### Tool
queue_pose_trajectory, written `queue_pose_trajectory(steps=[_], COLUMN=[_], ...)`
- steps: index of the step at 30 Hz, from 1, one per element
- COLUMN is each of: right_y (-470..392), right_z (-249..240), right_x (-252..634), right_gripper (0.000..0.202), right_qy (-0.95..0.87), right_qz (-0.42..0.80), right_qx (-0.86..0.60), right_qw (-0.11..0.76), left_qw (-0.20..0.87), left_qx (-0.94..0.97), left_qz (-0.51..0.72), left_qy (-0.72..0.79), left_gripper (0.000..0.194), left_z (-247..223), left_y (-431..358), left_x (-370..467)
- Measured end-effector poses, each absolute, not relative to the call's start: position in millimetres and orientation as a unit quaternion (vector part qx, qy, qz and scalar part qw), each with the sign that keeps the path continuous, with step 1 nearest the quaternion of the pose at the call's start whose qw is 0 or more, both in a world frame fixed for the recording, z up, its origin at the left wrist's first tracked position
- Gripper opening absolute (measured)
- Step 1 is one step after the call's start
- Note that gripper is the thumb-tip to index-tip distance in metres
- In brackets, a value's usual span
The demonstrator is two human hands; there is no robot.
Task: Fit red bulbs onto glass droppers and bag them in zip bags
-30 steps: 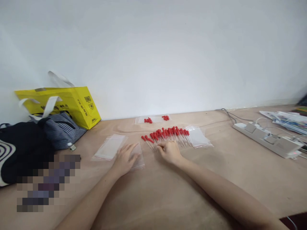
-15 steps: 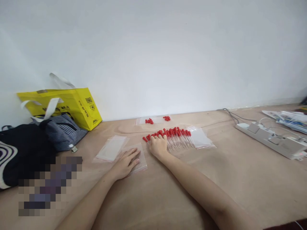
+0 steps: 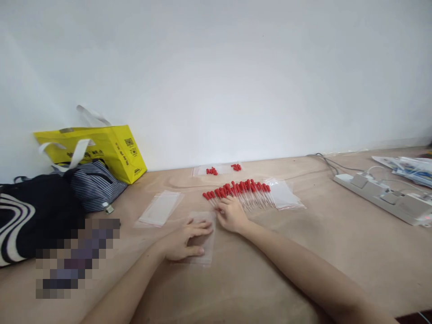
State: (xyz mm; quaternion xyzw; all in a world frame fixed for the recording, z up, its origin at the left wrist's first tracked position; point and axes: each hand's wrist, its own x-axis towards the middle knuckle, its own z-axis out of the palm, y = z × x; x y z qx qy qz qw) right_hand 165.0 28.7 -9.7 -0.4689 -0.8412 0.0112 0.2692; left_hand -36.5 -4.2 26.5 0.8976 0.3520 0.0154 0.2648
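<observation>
My left hand (image 3: pixel 187 239) lies flat with fingers spread on a clear plastic zip bag (image 3: pixel 209 247), pressing it to the table. Just right of it, my right hand (image 3: pixel 232 216) has its fingers curled in at the near side of a row of droppers (image 3: pixel 251 185) with red rubber bulbs and thin clear stems. Whatever its fingertips may hold is too small to make out. A stack of clear bags (image 3: pixel 160 208) rests beyond my left forearm. More clear bags (image 3: pixel 286 194) lie at the right end of the dropper row.
By the wall, a clear bag (image 3: pixel 222 168) bears two small clusters of red bulbs. A yellow carrier bag (image 3: pixel 124 153), a striped pouch (image 3: pixel 94 186) and a black bag (image 3: pixel 47 211) fill the left side. On the right are a power strip (image 3: pixel 381 198) with cables and some plastic packets (image 3: pixel 405 168).
The bag under my left hand has slid right and toward me, away from the bag stack. My right hand has drawn back from the red bulbs toward the stems.
</observation>
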Motion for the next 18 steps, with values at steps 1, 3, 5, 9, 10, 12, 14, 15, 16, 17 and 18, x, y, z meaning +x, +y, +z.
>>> queue_pose_trajectory(steps=[1, 3, 5, 9, 10, 12, 14, 15, 16, 17, 18], right_y=[22.2, 10.0, 0.6, -7.4, -8.1, -9.6, -11.9, -13.4, -15.1, -16.9, -18.9], right_z=[-10.5, -12.0, -13.2, -12.8, -12.1, -10.2, -8.0, -7.1, -6.3, -5.9, -5.8], right_x=[173.6, 190.5, 204.9, 220.5, 221.8, 222.5, 221.7, 221.4, 221.4, 221.9, 223.2], right_gripper=[0.019, 0.025, 0.032, 0.027, 0.024, 0.023, 0.02, 0.018, 0.015, 0.013, 0.014], right_qy=[-0.865, -0.887, -0.893, -0.877, -0.865, -0.836, -0.81, -0.801, -0.793, -0.788, -0.783], right_qz=[0.035, 0.078, 0.109, 0.158, 0.166, 0.168, 0.158, 0.151, 0.144, 0.139, 0.135], right_qx=[-0.418, -0.358, -0.339, -0.384, -0.411, -0.473, -0.524, -0.543, -0.558, -0.568, -0.577], right_qw=[0.275, 0.282, 0.275, 0.241, 0.233, 0.221, 0.209, 0.203, 0.197, 0.192, 0.188], left_qw=[0.286, 0.329, 0.361, 0.345, 0.32, 0.26, 0.206, 0.184, 0.168, 0.159, 0.155], left_qx=[0.901, 0.905, 0.904, 0.898, 0.899, 0.9, 0.893, 0.887, 0.88, 0.872, 0.864], left_qz=[0.009, 0.002, 0.015, 0.103, 0.119, 0.137, 0.146, 0.148, 0.152, 0.156, 0.161], left_qy=[0.326, 0.271, 0.227, 0.253, 0.275, 0.322, 0.373, 0.397, 0.418, 0.437, 0.452], left_gripper=[0.053, 0.05, 0.044, 0.047, 0.048, 0.049, 0.047, 0.044, 0.039, 0.033, 0.028], left_z=[28.0, 28.2, 24.7, 13.8, 12.1, 11.4, 13.9, 15.8, 17.7, 19.2, 20.3], left_y=[-8.7, -16.8, -22.8, -24.9, -23.5, -19.4, -15.1, -13.4, -12.2, -11.4, -11.2], left_x=[-29.3, -12.2, 5.2, 23.5, 23.0, 16.3, 4.9, -1.1, -6.8, -11.6, -15.2])
